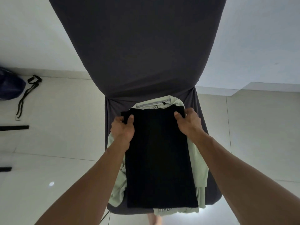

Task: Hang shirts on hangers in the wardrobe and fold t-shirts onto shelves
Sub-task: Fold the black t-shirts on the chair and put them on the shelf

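A black t-shirt (159, 156), folded into a long narrow strip, lies on top of a pale green t-shirt (198, 166) on the seat of a chair with a dark grey cover (138, 46). My left hand (123, 127) pinches the strip's far left corner, thumb on top. At the far right corner, my right hand (189, 122) grips the cloth the same way. The green shirt's collar and label show just beyond the black one.
Pale floor tiles surround the chair. A dark blue bag (9, 85) and a black strap (27, 95) lie on the floor at the left. A white wall stands behind the chair. A bare foot (154, 219) shows under the seat's front edge.
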`<state>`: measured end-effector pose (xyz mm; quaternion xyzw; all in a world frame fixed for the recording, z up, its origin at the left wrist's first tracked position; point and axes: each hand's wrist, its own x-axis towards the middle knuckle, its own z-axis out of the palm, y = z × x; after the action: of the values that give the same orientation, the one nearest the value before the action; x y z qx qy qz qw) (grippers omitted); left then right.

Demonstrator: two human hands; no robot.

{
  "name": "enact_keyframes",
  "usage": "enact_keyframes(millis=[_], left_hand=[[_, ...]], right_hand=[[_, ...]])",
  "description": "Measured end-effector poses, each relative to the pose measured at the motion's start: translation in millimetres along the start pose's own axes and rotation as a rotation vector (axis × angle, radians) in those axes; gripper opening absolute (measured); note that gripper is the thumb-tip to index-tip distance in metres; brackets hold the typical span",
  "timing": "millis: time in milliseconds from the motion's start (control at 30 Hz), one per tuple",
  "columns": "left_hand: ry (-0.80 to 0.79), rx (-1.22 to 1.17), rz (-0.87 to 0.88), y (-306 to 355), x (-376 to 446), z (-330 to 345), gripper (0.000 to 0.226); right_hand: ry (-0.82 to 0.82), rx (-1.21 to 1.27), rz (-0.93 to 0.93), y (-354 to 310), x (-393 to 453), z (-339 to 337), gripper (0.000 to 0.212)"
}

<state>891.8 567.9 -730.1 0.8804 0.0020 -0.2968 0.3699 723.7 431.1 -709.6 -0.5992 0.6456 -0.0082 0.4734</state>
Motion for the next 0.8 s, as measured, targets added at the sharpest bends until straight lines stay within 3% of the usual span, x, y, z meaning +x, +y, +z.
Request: enact_keyframes(millis=[100,433,633,800], left_hand=[[-0.056,0.066,0.025,-11,-14,-8,0.059],[-0.244,0.310,-0.033,-82,-91,-45,0.050],[-0.212,0.361,-0.012,-130,-149,-60,0.028],[-0.115,0.288,-0.039,-157,-174,-68,0.031]], right_hand=[[0.008,-0.033,-0.016,12,-25,-3,0.047],[-0.145,-0.136,0.043,88,-112,-10,0.033],[-0.198,-0.160,0.108,146,-151,-9,0.039],[-0.131,-0.179,0.059,169,-162,-8,0.040]])
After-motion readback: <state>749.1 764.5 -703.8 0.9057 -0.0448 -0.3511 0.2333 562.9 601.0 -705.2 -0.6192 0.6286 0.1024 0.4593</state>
